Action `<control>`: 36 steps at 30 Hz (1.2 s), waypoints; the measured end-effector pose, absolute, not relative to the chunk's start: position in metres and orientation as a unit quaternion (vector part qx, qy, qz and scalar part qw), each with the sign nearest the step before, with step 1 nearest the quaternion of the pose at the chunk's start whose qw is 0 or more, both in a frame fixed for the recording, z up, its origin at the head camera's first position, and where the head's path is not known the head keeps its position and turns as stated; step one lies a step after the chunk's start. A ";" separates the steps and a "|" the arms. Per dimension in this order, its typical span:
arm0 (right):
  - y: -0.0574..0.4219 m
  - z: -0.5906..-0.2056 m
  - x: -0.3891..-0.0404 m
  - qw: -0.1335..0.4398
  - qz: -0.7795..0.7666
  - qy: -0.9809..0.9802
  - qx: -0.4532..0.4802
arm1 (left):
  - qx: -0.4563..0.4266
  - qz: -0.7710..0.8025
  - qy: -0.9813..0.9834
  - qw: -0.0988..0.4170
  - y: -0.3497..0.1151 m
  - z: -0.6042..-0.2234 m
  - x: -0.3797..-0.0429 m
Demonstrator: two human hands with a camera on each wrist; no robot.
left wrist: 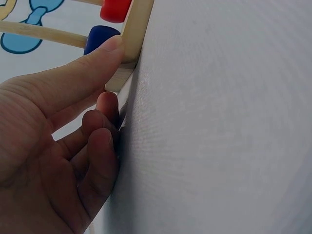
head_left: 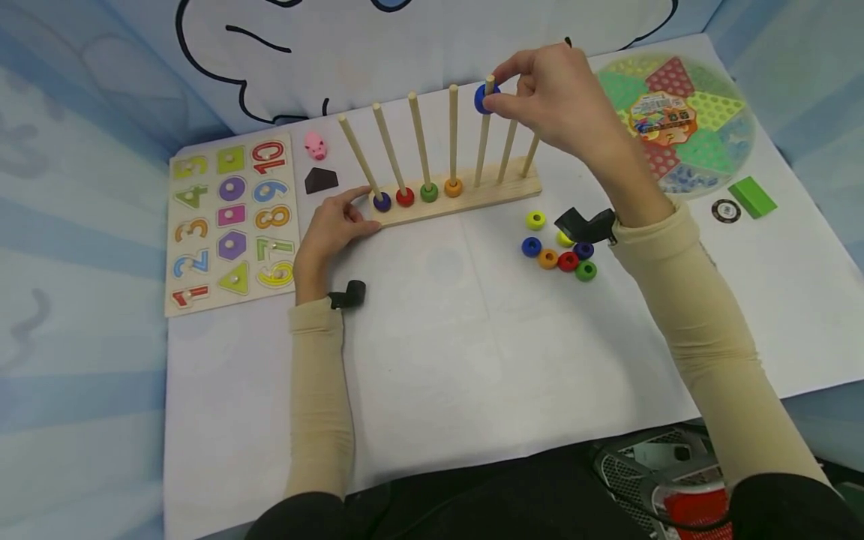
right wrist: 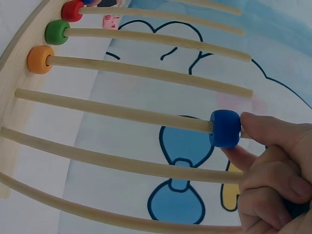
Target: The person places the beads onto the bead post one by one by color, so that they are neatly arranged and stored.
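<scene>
A wooden peg stand [head_left: 486, 193] with several upright pegs stands at the back of the table. Dark blue [head_left: 382, 202], red [head_left: 405, 197], green [head_left: 429, 193] and orange beads [head_left: 453, 187] sit at the bottoms of its four leftmost pegs, one on each. Thumb and fingers of my left hand [head_left: 332, 229] grip the stand's left end, the thumb beside the dark blue bead in the left wrist view. My right hand [head_left: 550, 94] pinches a blue bead [right wrist: 225, 128], which is threaded around the fifth peg [right wrist: 122, 113] close to its tip.
Several loose beads [head_left: 568, 261] lie right of centre, under the right wrist. A number puzzle board [head_left: 232, 296] lies left, near a pink pig toy [head_left: 315, 145] and a black block [head_left: 320, 180]. At right are a round game board [head_left: 718, 150], a green block [head_left: 752, 196] and a black disc [head_left: 726, 211].
</scene>
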State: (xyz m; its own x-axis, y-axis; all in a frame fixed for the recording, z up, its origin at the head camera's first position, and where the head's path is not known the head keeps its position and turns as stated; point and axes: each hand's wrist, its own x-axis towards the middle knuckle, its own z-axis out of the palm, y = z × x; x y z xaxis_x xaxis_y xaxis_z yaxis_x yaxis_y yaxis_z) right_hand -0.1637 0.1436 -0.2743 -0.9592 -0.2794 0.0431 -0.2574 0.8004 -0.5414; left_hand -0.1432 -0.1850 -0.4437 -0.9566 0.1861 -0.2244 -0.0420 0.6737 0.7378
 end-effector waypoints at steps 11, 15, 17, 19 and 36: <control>0.196 -0.299 -0.119 -0.032 -0.459 0.883 -0.093 | 0.038 0.401 0.904 0.145 -0.186 -0.446 -0.142; 0.235 -0.347 -0.102 0.027 -0.516 0.855 -0.053 | 0.031 0.402 0.904 0.145 -0.186 -0.445 -0.141; 0.250 -0.372 -0.097 0.080 -0.524 0.848 -0.015 | 0.033 0.401 0.904 0.145 -0.186 -0.445 -0.142; 0.261 -0.392 -0.093 0.125 -0.532 0.837 0.020 | 0.038 0.403 0.903 0.143 -0.186 -0.446 -0.142; 0.272 -0.435 -0.090 0.225 -0.456 0.860 0.040 | 0.042 0.403 0.904 0.137 -0.186 -0.448 -0.143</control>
State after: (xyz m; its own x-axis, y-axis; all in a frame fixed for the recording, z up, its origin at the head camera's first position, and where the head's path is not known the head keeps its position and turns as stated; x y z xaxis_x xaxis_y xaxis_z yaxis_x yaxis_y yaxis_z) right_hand -0.0903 0.2719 -0.4347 -0.8959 -0.1366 -0.4228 0.2733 0.5810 -0.7666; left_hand -0.1430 -0.1857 -0.4477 -0.9587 0.1865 -0.2147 -0.0349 0.6721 0.7397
